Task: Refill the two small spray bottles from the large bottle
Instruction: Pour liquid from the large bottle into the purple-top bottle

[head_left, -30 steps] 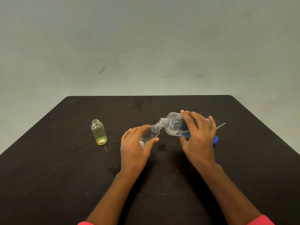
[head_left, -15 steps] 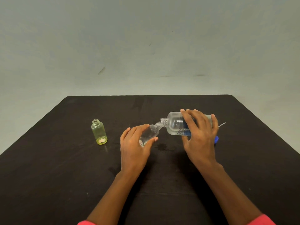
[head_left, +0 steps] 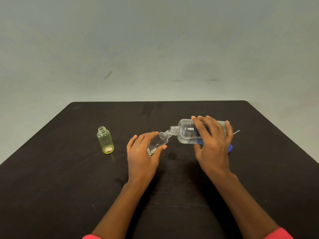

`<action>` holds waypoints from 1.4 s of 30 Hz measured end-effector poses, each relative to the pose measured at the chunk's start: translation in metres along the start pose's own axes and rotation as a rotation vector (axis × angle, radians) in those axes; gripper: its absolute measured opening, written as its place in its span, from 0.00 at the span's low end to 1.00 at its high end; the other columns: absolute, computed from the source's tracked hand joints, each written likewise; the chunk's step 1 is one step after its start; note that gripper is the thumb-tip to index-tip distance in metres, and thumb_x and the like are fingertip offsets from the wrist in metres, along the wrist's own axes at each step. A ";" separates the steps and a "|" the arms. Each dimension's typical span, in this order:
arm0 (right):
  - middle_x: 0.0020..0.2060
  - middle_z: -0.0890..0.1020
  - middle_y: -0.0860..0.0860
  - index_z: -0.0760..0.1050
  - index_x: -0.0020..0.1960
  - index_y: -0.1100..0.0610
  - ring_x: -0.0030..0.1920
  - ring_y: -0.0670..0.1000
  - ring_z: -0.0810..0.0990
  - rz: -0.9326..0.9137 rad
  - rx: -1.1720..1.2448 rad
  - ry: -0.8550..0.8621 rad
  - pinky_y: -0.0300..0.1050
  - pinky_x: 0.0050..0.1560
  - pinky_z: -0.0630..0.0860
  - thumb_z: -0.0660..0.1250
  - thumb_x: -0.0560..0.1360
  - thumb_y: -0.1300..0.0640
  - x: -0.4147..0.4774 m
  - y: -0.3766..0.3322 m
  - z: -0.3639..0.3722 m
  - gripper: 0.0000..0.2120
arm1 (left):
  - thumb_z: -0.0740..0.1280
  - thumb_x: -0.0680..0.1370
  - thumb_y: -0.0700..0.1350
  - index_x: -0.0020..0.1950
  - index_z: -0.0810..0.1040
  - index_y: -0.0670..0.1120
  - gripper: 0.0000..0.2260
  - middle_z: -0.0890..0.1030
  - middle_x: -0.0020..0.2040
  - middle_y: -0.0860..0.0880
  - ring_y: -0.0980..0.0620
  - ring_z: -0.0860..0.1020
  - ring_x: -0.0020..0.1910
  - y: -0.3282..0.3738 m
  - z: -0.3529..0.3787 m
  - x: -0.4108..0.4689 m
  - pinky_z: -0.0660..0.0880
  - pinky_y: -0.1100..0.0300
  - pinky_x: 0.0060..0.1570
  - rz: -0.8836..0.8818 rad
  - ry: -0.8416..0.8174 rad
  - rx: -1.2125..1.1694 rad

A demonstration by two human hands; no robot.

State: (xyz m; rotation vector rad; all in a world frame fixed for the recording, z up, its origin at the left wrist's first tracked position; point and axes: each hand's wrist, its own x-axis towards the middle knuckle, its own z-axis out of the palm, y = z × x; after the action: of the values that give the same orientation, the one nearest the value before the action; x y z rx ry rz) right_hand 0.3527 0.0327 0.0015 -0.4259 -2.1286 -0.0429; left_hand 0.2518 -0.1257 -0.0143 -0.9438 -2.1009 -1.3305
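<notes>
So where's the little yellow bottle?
In the head view, the little yellow bottle stands upright and capless on the black table, on the left side, apart from the left hand, which holds the small clear bottle.

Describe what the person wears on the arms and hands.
The left hand and the right hand are bare: no gloves, rings or watch show. Pink-red sleeves, the left sleeve and the right sleeve, show only at the picture's bottom edge.

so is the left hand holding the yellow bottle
No, the left hand grips the clear small bottle, mouth to mouth with the large bottle, while the yellow bottle stands alone further left.
</notes>
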 end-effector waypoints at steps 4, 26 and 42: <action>0.62 0.76 0.52 0.67 0.69 0.52 0.66 0.53 0.70 -0.002 0.004 0.004 0.57 0.74 0.48 0.77 0.59 0.69 0.000 0.000 0.000 0.42 | 0.77 0.68 0.44 0.55 0.80 0.49 0.17 0.79 0.51 0.59 0.68 0.71 0.53 0.000 0.000 0.000 0.60 0.57 0.67 -0.003 0.000 0.003; 0.62 0.76 0.52 0.67 0.69 0.52 0.67 0.53 0.70 0.000 0.012 -0.006 0.54 0.74 0.45 0.78 0.58 0.69 0.001 0.000 -0.001 0.43 | 0.77 0.67 0.43 0.55 0.80 0.48 0.17 0.77 0.51 0.61 0.67 0.71 0.53 0.001 0.000 0.001 0.64 0.52 0.66 0.005 0.016 -0.008; 0.62 0.76 0.52 0.68 0.69 0.52 0.66 0.52 0.69 0.001 0.012 0.005 0.54 0.74 0.45 0.78 0.58 0.69 0.000 -0.001 0.000 0.43 | 0.78 0.66 0.42 0.54 0.80 0.47 0.18 0.77 0.50 0.61 0.68 0.69 0.53 0.003 -0.002 0.001 0.71 0.44 0.61 0.011 0.025 -0.019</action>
State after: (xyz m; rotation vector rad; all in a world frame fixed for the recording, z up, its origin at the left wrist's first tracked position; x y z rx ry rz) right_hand 0.3525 0.0319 0.0023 -0.4197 -2.1231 -0.0300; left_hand 0.2536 -0.1261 -0.0109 -0.9407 -2.0647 -1.3522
